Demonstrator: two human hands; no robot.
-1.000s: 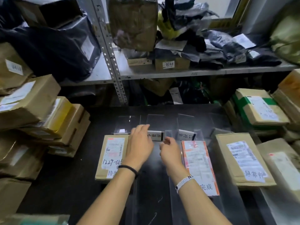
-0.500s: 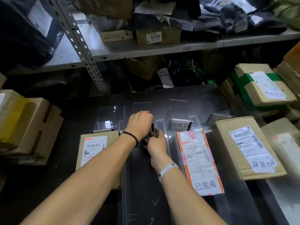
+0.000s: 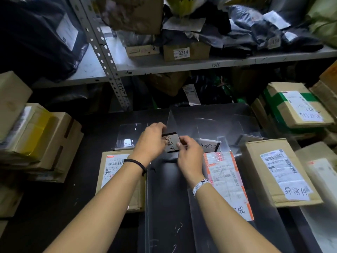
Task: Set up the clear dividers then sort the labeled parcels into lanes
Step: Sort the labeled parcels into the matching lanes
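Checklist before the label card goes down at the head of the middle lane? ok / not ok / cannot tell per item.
1. Grip on the label card: ok, the left hand and the right hand both pinch it.
2. Card set down: not ok, it is in the hands, tilted.
3. Room in the middle lane: ok, no parcel shows there.
4. Upright clear divider behind the card: ok.
5. That divider's base seated: cannot tell, the hands hide it.
6. The neighbour card at the head of the next lane: ok, in place.
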